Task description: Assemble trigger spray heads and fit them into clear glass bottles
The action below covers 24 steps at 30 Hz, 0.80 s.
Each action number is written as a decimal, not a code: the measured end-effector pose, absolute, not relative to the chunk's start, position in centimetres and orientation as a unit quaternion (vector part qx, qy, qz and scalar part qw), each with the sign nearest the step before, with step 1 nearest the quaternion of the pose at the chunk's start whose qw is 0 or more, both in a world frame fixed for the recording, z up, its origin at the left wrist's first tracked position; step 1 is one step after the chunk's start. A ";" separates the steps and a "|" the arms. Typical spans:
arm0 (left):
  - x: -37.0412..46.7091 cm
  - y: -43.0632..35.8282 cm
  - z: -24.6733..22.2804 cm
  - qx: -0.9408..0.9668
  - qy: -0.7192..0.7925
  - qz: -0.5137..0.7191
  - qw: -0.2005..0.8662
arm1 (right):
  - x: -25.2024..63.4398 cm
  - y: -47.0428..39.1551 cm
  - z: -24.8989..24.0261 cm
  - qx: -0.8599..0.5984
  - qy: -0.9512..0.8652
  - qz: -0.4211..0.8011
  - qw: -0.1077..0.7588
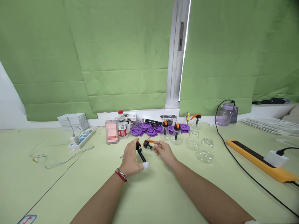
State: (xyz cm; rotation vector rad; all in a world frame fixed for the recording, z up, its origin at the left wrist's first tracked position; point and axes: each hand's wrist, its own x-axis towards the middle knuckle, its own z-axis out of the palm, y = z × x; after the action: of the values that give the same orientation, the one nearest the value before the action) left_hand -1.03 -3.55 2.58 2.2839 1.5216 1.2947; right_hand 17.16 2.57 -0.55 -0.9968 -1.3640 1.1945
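Note:
My left hand (132, 158), with a white wrap on its thumb, curves around a slim black tool (140, 153) that leans between thumb and fingers. Just right of it, my right hand (164, 151) pinches the end of a black pump top with an orange lever (148, 144). Behind my right hand stand two glass jars with black and orange tops, one of them a front jar (176, 138). Open clear glass jars (204, 154) stand further right.
Several purple discs (146, 127) lie at the back beside a red-capped bottle (122, 126). A white power strip (83, 139) with cables is at left. An orange power strip (259, 158), a black cable (240, 162) and a lilac bottle (225, 115) are at right.

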 end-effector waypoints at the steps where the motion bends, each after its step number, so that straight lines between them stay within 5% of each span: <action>1: -1.3 -3.5 2.6 0.751 0.507 0.421 0.053 | 17.6 3.1 -0.9 -0.455 -0.594 0.430 0.505; 7: -1.6 -3.3 2.8 0.752 0.532 0.387 0.042 | 17.6 3.7 -2.3 -0.481 -0.803 0.158 0.313; 14: -1.3 -3.9 3.3 0.761 0.525 0.372 0.085 | 16.1 3.2 -2.4 -0.488 -0.849 0.097 0.178; 24: -1.5 -4.4 4.6 0.624 0.420 0.414 0.513 | 17.0 3.2 -2.0 -0.489 -0.820 0.203 0.217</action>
State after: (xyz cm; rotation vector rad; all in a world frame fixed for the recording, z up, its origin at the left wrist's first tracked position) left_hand -1.47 -4.36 4.64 1.4998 1.0094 0.9961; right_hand 17.02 3.21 -1.95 -1.3558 -2.2721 0.5628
